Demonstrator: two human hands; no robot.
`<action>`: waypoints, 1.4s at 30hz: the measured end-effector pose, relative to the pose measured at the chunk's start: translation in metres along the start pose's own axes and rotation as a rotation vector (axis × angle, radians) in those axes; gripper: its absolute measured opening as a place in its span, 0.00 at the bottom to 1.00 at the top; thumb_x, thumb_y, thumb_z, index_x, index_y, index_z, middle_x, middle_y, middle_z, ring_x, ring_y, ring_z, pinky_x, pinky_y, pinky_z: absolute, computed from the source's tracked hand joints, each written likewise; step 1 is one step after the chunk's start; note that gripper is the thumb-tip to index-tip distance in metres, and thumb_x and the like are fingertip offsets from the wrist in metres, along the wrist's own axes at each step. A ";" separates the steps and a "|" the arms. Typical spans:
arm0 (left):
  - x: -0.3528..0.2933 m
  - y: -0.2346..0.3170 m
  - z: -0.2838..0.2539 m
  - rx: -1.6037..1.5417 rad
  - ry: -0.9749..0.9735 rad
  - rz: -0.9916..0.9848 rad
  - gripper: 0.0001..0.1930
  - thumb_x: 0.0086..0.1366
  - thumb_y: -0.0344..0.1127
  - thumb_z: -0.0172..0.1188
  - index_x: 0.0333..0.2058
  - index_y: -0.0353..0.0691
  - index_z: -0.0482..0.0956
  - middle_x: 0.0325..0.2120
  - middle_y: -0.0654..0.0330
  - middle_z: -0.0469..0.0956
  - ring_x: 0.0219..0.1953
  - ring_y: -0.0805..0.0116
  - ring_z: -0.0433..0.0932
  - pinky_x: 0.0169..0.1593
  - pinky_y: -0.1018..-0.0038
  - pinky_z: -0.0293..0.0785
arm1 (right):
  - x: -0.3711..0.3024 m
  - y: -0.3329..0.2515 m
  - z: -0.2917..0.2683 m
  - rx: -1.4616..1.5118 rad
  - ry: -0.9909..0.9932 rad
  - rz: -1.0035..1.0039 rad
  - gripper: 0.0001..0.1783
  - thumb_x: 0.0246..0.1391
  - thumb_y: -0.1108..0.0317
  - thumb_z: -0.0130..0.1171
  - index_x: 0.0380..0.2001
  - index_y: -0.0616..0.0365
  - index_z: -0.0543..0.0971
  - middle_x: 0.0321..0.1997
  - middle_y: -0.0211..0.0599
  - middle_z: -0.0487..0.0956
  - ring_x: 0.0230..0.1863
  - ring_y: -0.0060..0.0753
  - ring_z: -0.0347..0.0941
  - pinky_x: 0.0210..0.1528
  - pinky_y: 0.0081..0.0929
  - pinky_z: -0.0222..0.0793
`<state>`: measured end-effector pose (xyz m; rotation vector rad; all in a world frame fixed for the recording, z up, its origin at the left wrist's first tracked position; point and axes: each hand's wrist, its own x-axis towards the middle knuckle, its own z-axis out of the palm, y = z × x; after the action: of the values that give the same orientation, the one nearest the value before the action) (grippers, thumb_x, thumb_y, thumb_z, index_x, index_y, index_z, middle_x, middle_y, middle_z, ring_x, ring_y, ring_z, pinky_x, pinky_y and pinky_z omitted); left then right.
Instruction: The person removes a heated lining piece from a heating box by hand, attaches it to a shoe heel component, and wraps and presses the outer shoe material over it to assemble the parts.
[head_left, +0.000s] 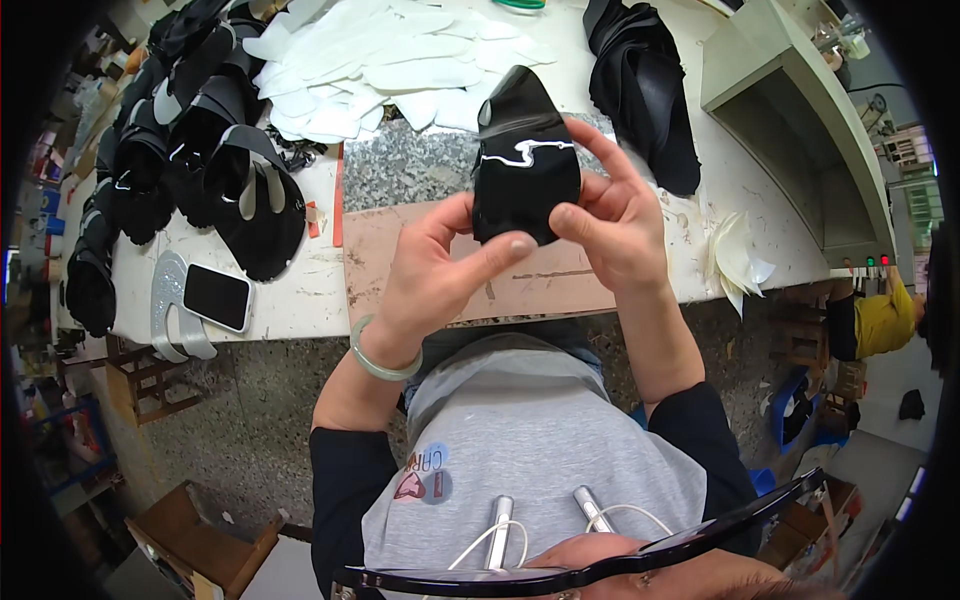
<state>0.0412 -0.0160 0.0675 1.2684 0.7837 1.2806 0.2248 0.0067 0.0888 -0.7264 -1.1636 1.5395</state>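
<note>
Both hands hold up a glossy black shoe upper (pixel 525 195), bent into a curve, above the table's near side. My left hand (pixel 440 262) grips its lower left edge, thumb lying across the front. On the other side, my right hand (pixel 622 225) has its thumb at the lower right corner and its fingers along and behind the right edge. A bright reflection crosses the shiny face. Beneath are a speckled stone slab (pixel 400 165) and a pinkish board (pixel 385 240). What lies behind the piece is hidden.
White cut pieces (pixel 370 60) are heaped at the back. Several black uppers (pixel 255 220) crowd the left, with a phone (pixel 217 297) and silvery cutout (pixel 172 300) near the edge. Right are stacked black pieces (pixel 640 95), pale scraps (pixel 735 260) and a metal housing (pixel 800 110). Someone in yellow (pixel 885 322) is beyond.
</note>
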 end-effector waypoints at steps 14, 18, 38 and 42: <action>0.046 0.039 0.001 -0.202 0.123 -0.091 0.10 0.58 0.34 0.66 0.34 0.33 0.80 0.25 0.66 0.79 0.24 0.86 0.72 0.26 0.89 0.64 | 0.041 -0.036 0.006 0.088 -0.057 -0.024 0.40 0.50 0.75 0.63 0.62 0.68 0.53 0.34 0.40 0.79 0.35 0.22 0.75 0.39 0.16 0.69; 0.058 0.040 0.006 -0.256 0.150 -0.038 0.10 0.58 0.33 0.66 0.35 0.33 0.80 0.25 0.66 0.80 0.24 0.85 0.73 0.26 0.88 0.66 | 0.047 -0.032 -0.003 0.137 -0.103 -0.061 0.39 0.51 0.77 0.62 0.62 0.68 0.53 0.32 0.38 0.78 0.35 0.22 0.75 0.40 0.16 0.69; 0.110 0.071 -0.003 0.379 0.021 0.111 0.18 0.57 0.44 0.67 0.25 0.33 0.77 0.17 0.66 0.75 0.18 0.85 0.69 0.19 0.86 0.64 | 0.092 -0.068 -0.005 0.036 0.001 -0.123 0.33 0.49 0.75 0.65 0.54 0.69 0.60 0.32 0.41 0.79 0.35 0.25 0.77 0.36 0.18 0.75; 0.116 0.073 -0.002 0.331 0.005 0.107 0.17 0.57 0.44 0.67 0.25 0.33 0.78 0.17 0.67 0.75 0.18 0.86 0.68 0.19 0.87 0.63 | 0.092 -0.070 -0.007 -0.049 0.000 -0.189 0.31 0.48 0.75 0.66 0.53 0.69 0.62 0.33 0.42 0.80 0.34 0.23 0.77 0.35 0.17 0.74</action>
<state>0.0434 0.0837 0.1620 1.5897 0.9709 1.2735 0.2305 0.0963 0.1619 -0.6300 -1.2369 1.3579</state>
